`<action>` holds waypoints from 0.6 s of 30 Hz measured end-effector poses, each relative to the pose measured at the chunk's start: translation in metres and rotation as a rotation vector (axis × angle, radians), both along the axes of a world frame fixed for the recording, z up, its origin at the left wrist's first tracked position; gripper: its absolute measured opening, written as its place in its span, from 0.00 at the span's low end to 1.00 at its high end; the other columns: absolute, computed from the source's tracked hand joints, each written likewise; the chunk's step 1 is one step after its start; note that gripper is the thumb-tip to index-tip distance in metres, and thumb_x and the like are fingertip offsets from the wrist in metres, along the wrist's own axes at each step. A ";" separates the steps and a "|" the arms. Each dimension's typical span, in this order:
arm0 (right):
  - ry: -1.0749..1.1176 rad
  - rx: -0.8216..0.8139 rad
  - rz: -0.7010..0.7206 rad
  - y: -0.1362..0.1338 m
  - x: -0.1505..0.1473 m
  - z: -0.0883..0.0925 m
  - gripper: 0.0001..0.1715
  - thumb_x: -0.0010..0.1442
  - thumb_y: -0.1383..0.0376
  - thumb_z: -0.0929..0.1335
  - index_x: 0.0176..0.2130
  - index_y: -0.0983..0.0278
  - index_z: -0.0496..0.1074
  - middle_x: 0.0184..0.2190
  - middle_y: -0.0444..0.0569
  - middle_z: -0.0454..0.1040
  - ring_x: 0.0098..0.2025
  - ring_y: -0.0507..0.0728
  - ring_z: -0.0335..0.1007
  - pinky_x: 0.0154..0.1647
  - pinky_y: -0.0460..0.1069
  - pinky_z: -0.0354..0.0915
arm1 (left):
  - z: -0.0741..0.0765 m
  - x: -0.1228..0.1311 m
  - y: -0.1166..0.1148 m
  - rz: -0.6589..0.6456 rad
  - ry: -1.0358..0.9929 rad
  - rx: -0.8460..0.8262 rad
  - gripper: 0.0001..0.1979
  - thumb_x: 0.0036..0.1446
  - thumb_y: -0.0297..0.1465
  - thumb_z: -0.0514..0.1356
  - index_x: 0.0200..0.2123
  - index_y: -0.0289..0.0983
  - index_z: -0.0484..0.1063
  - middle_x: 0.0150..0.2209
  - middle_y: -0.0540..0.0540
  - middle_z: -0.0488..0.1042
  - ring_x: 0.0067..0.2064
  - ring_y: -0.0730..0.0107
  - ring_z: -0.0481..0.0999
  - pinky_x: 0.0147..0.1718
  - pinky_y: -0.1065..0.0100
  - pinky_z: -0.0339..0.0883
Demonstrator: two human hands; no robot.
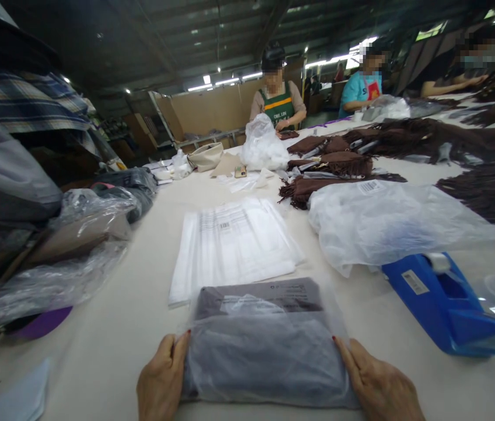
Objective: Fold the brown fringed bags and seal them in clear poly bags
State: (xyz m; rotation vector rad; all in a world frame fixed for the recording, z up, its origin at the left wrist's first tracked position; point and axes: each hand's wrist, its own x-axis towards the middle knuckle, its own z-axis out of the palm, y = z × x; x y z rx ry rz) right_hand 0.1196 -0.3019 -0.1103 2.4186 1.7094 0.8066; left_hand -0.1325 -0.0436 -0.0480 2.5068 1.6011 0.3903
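A folded grey-brown garment in a clear plastic bag (265, 345) lies flat on the table right in front of me. My left hand (162, 380) presses against the bag's left edge, fingers together along its side. My right hand (377, 386) rests against its right edge in the same way. Both hands hold the packet between them. Just beyond it lies a stack of flat empty plastic bags (234, 245) with printed labels.
A blue tape dispenser (444, 304) stands at the right, beside a crumpled clear bag (388, 222). Brown fringed garments (330, 169) cover the far right of the cream table (120, 327). Bagged items (67, 234) pile at the left. Several other people work at the far end.
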 end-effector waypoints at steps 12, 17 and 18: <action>0.194 0.060 0.028 -0.008 0.009 -0.013 0.33 0.53 0.80 0.55 0.50 0.56 0.69 0.33 0.46 0.77 0.15 0.50 0.66 0.12 0.43 0.57 | 0.014 -0.006 0.002 0.126 -0.337 -0.466 0.25 0.43 0.56 0.51 0.17 0.40 0.55 0.18 0.56 0.51 0.23 0.74 0.55 0.23 0.73 0.52; 0.166 0.066 0.003 0.000 0.003 0.003 0.29 0.58 0.79 0.53 0.45 0.59 0.72 0.27 0.45 0.76 0.14 0.50 0.66 0.11 0.44 0.56 | 0.016 0.005 0.018 0.087 -0.512 -0.617 0.25 0.39 0.56 0.57 0.23 0.38 0.64 0.20 0.56 0.60 0.23 0.73 0.60 0.22 0.73 0.54; 0.158 0.083 -0.021 0.003 0.001 0.008 0.27 0.60 0.77 0.53 0.41 0.60 0.74 0.25 0.45 0.76 0.13 0.50 0.66 0.11 0.44 0.56 | 0.013 0.007 0.021 0.092 -0.537 -0.638 0.25 0.39 0.56 0.57 0.23 0.38 0.65 0.20 0.56 0.61 0.24 0.73 0.61 0.23 0.73 0.55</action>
